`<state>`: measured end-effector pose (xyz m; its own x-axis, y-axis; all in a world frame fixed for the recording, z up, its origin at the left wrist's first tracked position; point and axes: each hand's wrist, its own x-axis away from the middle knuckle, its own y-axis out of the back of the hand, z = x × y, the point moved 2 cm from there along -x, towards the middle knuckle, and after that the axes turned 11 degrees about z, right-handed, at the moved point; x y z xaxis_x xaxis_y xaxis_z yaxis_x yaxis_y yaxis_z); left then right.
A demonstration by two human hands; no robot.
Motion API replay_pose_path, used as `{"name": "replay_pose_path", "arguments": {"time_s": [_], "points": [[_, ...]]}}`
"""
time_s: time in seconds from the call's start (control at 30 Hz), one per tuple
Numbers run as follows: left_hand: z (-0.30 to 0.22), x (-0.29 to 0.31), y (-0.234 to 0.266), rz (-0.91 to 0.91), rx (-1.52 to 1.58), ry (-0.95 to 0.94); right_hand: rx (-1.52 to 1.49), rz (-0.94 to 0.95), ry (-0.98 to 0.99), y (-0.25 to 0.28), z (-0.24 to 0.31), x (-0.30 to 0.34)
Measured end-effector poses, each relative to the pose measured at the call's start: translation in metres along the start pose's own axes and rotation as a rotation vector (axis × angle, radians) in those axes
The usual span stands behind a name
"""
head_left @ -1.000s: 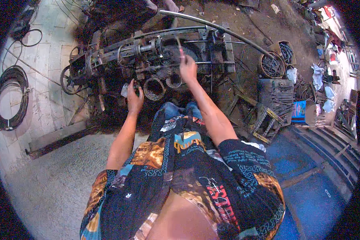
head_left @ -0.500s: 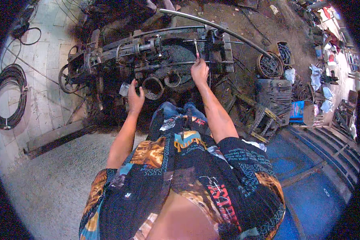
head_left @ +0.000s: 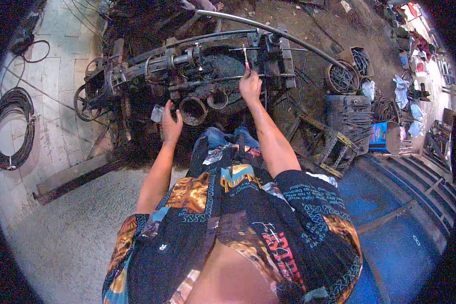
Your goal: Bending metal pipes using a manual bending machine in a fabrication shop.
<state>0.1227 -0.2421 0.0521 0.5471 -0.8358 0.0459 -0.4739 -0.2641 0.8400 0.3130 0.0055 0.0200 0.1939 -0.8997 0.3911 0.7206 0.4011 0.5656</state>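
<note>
My right hand is closed round the reddish handle of a slim hand tool. The tool's pale metal end points away from me and meets a thin crosswise rod on a dark, greasy machine. My left hand is at the machine's near side, thumb and fingers apart. Beside its fingers is a pale, see-through cup-like piece; I cannot tell whether they touch it. Just right of that hand are a round metal pot and a smaller one. Dark grains lie in the machine's bed.
A long metal tube arcs over the machine's far right. Round and square bins of metal pieces, bundled rods and a yellowish slotted frame stand right. A cable coil lies left. A blue panel is lower right.
The whole view has shifted slightly. My right hand and its tool appear a little farther up and left, much as the machine does. My left hand stays in nearly the same place.
</note>
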Motion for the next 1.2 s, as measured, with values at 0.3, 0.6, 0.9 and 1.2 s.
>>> {"name": "replay_pose_path", "arguments": {"time_s": [0.3,0.6,0.9,1.2], "points": [[0.006,0.001,-0.01,-0.01,-0.033,-0.026,0.103,0.285,0.165,-0.019,0.009,0.001],[0.002,0.003,-0.01,-0.018,0.027,-0.003,-0.05,0.056,0.18,0.03,0.005,0.023],[-0.005,-0.004,-0.007,-0.022,-0.038,-0.044,0.065,0.062,0.058,0.022,-0.002,0.006],[-0.003,-0.007,-0.01,0.016,0.074,-0.004,0.077,-0.001,0.141,0.028,-0.062,0.027]]}}
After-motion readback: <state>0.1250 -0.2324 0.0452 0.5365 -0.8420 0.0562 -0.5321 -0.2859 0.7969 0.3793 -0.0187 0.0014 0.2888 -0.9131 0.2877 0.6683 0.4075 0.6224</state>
